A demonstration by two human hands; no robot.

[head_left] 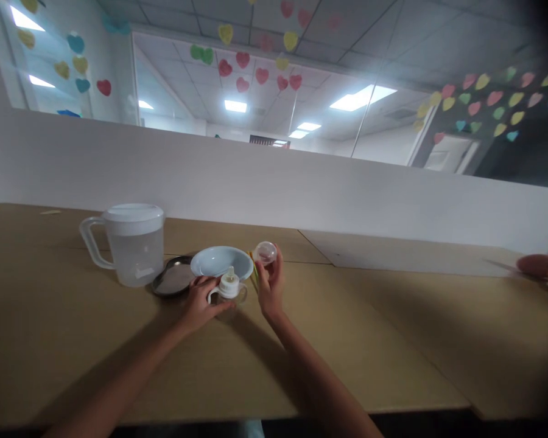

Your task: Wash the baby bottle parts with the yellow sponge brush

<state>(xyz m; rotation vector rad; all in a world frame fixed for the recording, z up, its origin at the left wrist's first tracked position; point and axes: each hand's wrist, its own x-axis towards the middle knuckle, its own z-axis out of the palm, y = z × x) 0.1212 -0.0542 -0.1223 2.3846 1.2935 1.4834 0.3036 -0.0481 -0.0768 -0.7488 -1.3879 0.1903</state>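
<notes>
My left hand (204, 304) is wrapped round the left side of a small baby bottle (229, 287), which has a white collar, a clear nipple and two side handles. The bottle stands upright on the table. My right hand (271, 283) grips a clear dome-shaped cap (265, 252) between thumb and fingers, raised to the right of the bottle. Just behind the bottle is a pale blue bowl (221, 260). A round metal dish (176, 277) lies left of it, partly under the bowl's rim. Thin yellow sticks (253, 272) show beside my right hand.
A large translucent pitcher (139, 249) with a white lid stands at the left, its handle pointing left. A low white wall (237, 182) runs behind the wooden table (338, 340). At the far right edge, part of a person's hand (539, 266) is visible.
</notes>
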